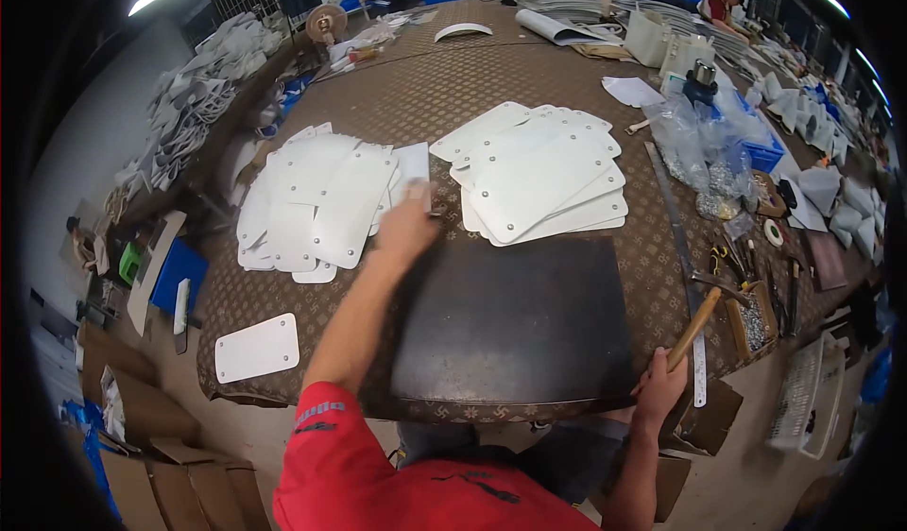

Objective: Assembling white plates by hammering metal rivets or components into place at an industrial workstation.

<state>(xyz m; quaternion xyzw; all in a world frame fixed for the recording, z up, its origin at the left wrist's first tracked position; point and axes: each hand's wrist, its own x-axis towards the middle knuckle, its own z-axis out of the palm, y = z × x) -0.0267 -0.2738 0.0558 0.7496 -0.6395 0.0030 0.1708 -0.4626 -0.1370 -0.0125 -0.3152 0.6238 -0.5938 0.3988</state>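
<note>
right hand [659, 382] is wrapped round a hammer [696, 326] by its wooden handle, near the bench [652, 266] edge. left hand [408, 224] is kinda blurry, over at a white panel [413, 160] between the left pile [307, 186] and right pile [539, 172] of studded pieces; can't tell if it's open or pinching. dark mat [510, 318] lies between the hands.

A patterned brown table [397, 77] serves as reference. A fan [326, 23] stands near its far left. A blue box [178, 271] and cardboard boxes [132, 488] lie to its left; a white basket [803, 399], right.
</note>
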